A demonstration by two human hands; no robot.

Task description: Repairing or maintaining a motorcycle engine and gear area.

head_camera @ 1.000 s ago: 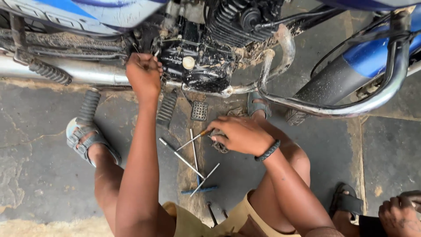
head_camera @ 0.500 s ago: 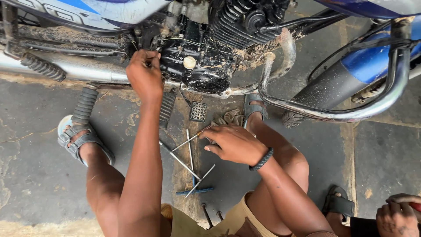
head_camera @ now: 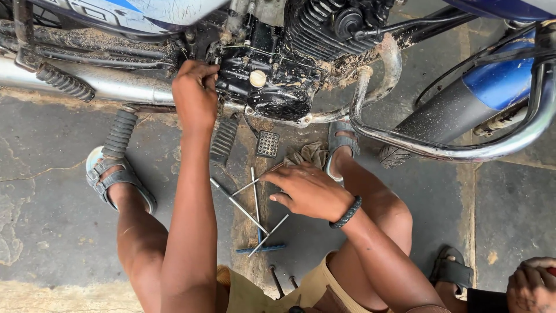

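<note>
I look down from my head at my two hands. I squat beside a motorbike, with a sandal point(head_camera: 119, 184) on my left foot.

My left hand point(head_camera: 194, 95) is up on the dirty black engine point(head_camera: 272, 81). Its fingers are curled in against the engine's left edge. I cannot tell what they pinch, because the back of my hand hides them.

My right hand point(head_camera: 310, 190) is low, just over the ground. Its fingers are a bit spread and bent. The fingertips touch the end of a thin metal rod point(head_camera: 246, 186). More rods point(head_camera: 240, 206) lie crossed on the stone floor point(head_camera: 52, 191), just left of this hand. A small blue tool point(head_camera: 260, 248) lies below them. I wear a black band point(head_camera: 346, 213) on my right wrist.

A rag point(head_camera: 310, 153) lies just above my right hand, near my right foot. A square pedal point(head_camera: 267, 144) and a ribbed foot peg point(head_camera: 223, 141) hang under the engine. A bent silver pipe point(head_camera: 382, 75) runs by the engine. Another person's hand point(head_camera: 530, 284) shows in the bottom right corner.
</note>
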